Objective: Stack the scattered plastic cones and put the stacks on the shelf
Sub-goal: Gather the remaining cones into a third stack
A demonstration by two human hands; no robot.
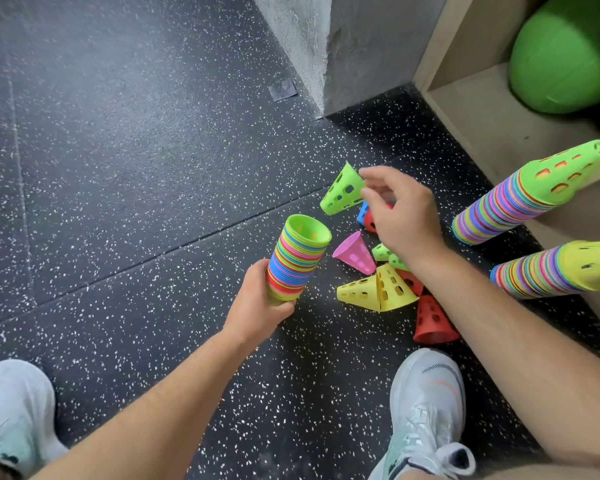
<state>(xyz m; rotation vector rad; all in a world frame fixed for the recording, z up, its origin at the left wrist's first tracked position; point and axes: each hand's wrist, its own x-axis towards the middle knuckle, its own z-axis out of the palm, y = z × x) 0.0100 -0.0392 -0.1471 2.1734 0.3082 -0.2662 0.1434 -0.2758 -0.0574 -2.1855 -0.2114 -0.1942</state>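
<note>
My left hand [257, 303] grips a stack of nested multicoloured cones [297, 258], held mouth-up above the floor. My right hand [400, 213] pinches the rim of a loose green cone [342, 192] with thumb and fingertips. Below it, loose cones lie scattered on the floor: a pink one [355, 252], two yellow ones [378, 289], a red one [432, 322], plus blue, red and green ones partly hidden under my right hand. Two tall stacks [520, 199] [561, 268] lean by the wooden shelf [482, 112].
A grey concrete pillar [343, 50] stands behind the cones. A big green ball [565, 53] fills the shelf's lower compartment. My two white shoes [426, 410] [14, 410] rest on the black speckled rubber floor [136, 168].
</note>
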